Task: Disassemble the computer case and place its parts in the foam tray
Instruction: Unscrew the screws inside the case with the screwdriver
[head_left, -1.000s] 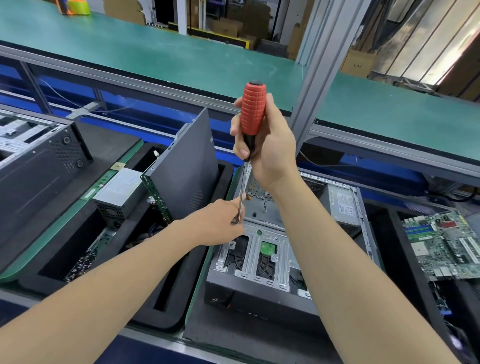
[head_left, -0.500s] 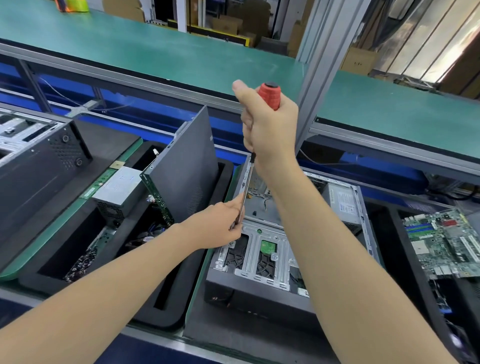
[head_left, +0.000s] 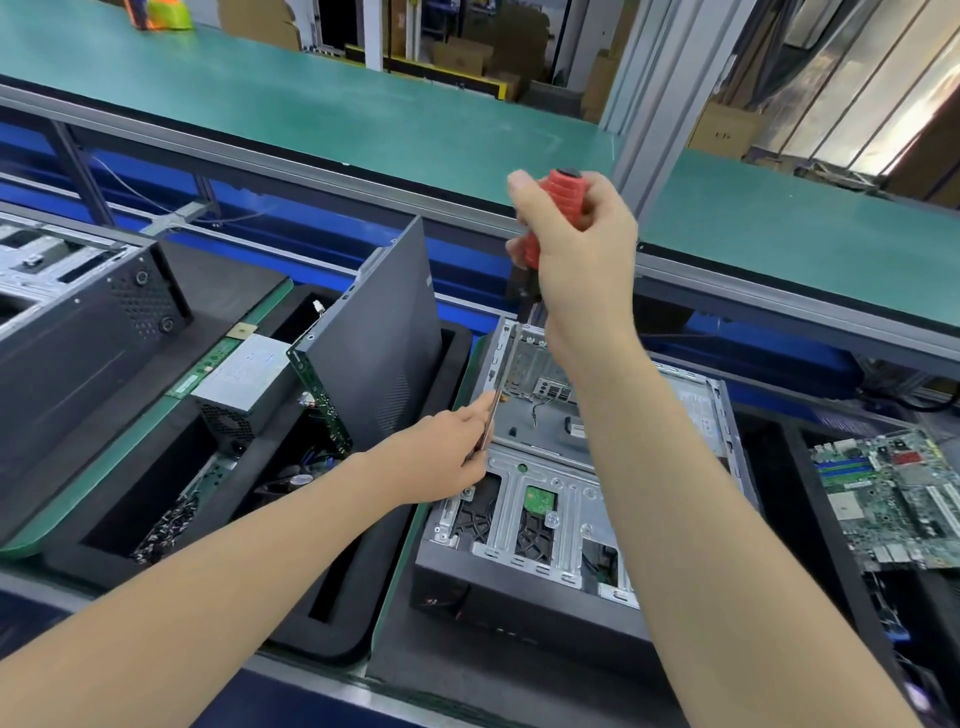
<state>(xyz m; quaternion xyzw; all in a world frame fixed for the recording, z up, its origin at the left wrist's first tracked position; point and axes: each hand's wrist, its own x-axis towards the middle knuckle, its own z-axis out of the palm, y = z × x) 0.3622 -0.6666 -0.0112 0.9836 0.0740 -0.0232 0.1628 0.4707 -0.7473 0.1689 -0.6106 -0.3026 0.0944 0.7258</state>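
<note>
The right hand (head_left: 576, 270) is curled tight round the red ribbed plastic handle of a long screwdriver (head_left: 563, 205), holding it raised above the far left corner of the open grey metal computer case (head_left: 545, 525). The tool's thin steel shaft slants down and leftward along the case's left wall to the left hand (head_left: 447, 452), whose fingers pinch it near its lower end. The tip is hidden by that hand, so what it touches cannot be told. The case lies flat on a dark mat with its side open upward, showing a silver drive bracket at the near end and a bare floor at the far end. Just to its left sits the black foam tray (head_left: 332, 613), where a dark grey flat side panel (head_left: 389, 338) stands leaning on edge, a green circuit board (head_left: 319, 400) stands against it, and a silver boxy power supply (head_left: 244, 374) rests further left. A green motherboard (head_left: 893, 499) lies well to the right of the case, and another dark grey computer chassis (head_left: 78, 332) sits at the far left.
</note>
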